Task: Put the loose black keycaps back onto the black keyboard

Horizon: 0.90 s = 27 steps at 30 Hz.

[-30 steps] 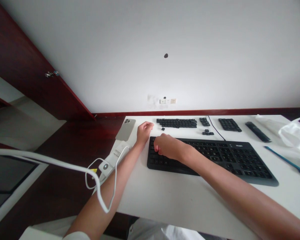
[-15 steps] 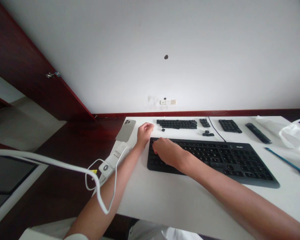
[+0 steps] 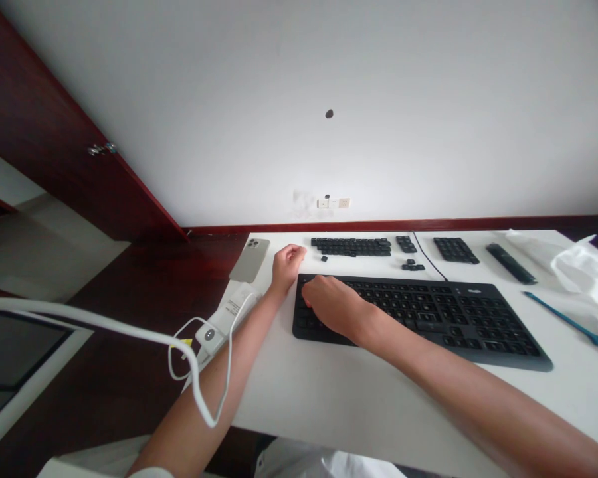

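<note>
Head view: black keyboard, key sockets exposed.

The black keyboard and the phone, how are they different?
The keyboard is black; the phone is pale gray. The keyboard is much longer than the phone. The keyboard lies key side up, while the phone lies camera side up. The right hand covers part of the keyboard, but no hand covers the phone. Both lie flat on the white table.
</note>
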Each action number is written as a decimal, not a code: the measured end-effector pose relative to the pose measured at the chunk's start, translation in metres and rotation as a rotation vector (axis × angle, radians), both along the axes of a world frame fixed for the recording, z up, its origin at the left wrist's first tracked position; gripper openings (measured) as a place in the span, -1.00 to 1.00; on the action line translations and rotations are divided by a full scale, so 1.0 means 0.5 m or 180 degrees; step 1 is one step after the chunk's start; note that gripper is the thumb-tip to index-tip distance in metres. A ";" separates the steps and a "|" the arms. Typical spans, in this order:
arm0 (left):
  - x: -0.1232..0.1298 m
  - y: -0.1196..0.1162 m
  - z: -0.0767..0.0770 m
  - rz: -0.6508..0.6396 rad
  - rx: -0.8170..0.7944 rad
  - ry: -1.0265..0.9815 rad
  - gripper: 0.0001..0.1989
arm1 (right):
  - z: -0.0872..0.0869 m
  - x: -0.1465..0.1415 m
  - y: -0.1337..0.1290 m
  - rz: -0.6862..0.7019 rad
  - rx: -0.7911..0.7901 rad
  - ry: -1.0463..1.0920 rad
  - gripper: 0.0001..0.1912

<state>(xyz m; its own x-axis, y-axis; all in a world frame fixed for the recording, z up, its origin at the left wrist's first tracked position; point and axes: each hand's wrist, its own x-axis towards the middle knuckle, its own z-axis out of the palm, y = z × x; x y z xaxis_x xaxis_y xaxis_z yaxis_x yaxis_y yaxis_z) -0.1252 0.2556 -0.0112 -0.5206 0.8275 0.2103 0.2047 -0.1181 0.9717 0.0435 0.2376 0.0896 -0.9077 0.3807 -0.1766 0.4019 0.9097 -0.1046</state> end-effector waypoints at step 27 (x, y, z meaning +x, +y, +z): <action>-0.004 0.004 -0.012 -0.0025 0.0059 0.0039 -0.80 | 0.004 0.000 -0.013 0.0035 0.0261 -0.0120 -0.73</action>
